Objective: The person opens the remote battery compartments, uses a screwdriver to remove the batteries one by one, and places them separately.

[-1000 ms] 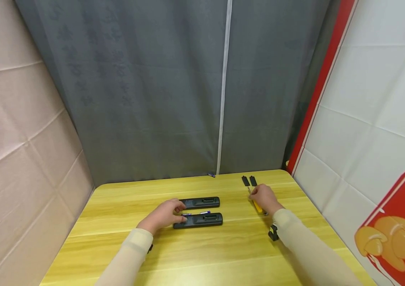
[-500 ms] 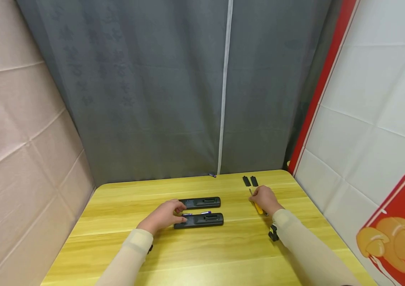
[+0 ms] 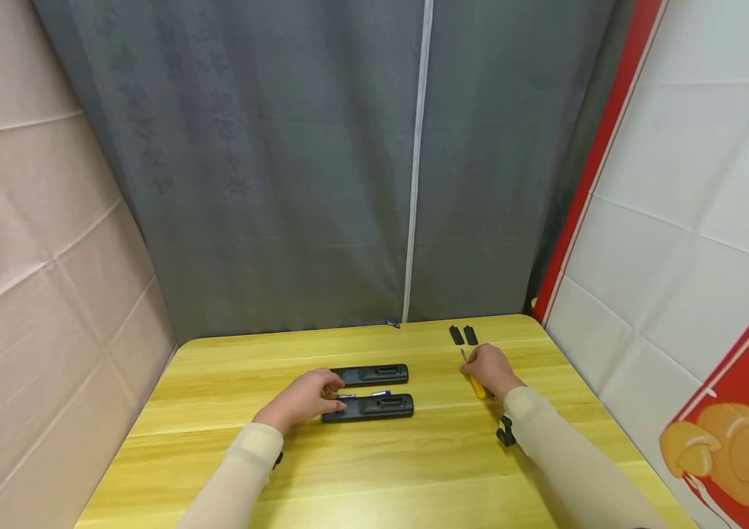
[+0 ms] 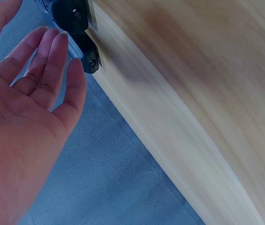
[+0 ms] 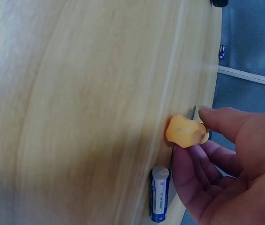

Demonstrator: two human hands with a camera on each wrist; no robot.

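My left hand [image 3: 305, 398] is at the left ends of two black remote controls, the far remote [image 3: 377, 375] and the near remote [image 3: 374, 408], both with an uncovered battery slot. Its fingers are relaxed in the left wrist view; contact with the remotes is unclear. Two blue-and-white batteries, one a right-hand battery [image 3: 381, 393], lie between the remotes. On the right, my right hand [image 3: 490, 369] pinches a screwdriver [image 5: 184, 131] with a yellow handle between thumb and fingers. Its thin shaft points toward the back. Another battery [image 5: 159, 194] lies beside these fingers.
Two small black battery covers [image 3: 463, 336] lie side by side beyond my right hand. A small blue object [image 3: 393, 324] sits at the back edge of the wooden table [image 3: 374, 470]. A grey curtain [image 3: 295, 184] hangs behind; white walls stand at both sides.
Between one second and half a second ago, my right hand and the screwdriver shift very slightly, along with a small camera movement. The left hand and the remotes stay put.
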